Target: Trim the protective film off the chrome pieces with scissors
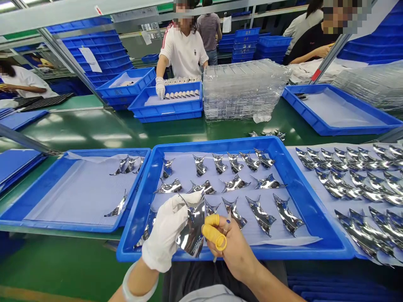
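My left hand (163, 233), in a white glove, is closed on the side of a shiny chrome curved piece (192, 228), held tilted above the front of a blue tray (220, 144). My right hand (231, 245) wears yellow finger cots on the fingertips. It is closed round a thin pale pen-like stick (229, 214), partly hidden by the fingers, and the yellow fingertips are at the chrome piece's right edge. Similar chrome pieces (258, 216) lie in loose rows on white paper in the tray.
On the left, another blue tray (19, 216) holds a few chrome pieces. Many more lie on a white sheet (310, 180) at right. Behind stand a stack of clear plastic trays (242, 90) and a blue tray (344, 130). A person in white (184, 50) works across the green bench.
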`<action>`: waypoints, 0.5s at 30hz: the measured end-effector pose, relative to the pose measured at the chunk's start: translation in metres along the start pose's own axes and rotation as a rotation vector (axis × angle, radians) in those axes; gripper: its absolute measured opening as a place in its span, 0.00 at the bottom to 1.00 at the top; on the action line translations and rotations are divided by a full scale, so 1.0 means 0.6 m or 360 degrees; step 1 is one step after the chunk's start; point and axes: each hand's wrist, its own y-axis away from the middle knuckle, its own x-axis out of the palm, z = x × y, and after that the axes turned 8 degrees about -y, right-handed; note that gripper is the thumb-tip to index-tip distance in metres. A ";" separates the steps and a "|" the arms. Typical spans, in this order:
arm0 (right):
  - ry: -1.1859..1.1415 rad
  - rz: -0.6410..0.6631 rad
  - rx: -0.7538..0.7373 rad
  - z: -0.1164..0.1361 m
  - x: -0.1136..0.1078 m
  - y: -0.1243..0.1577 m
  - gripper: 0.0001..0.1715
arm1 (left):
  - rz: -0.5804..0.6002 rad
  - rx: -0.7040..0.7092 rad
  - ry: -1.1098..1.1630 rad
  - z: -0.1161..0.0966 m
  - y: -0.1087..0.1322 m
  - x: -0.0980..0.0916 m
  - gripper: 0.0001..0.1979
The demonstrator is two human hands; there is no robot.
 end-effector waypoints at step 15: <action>-0.0124 -0.0155 -0.0014 0.021 0.008 0.024 0.27 | 0.0042 -0.0098 -0.0007 0.032 0.039 -0.023 0.29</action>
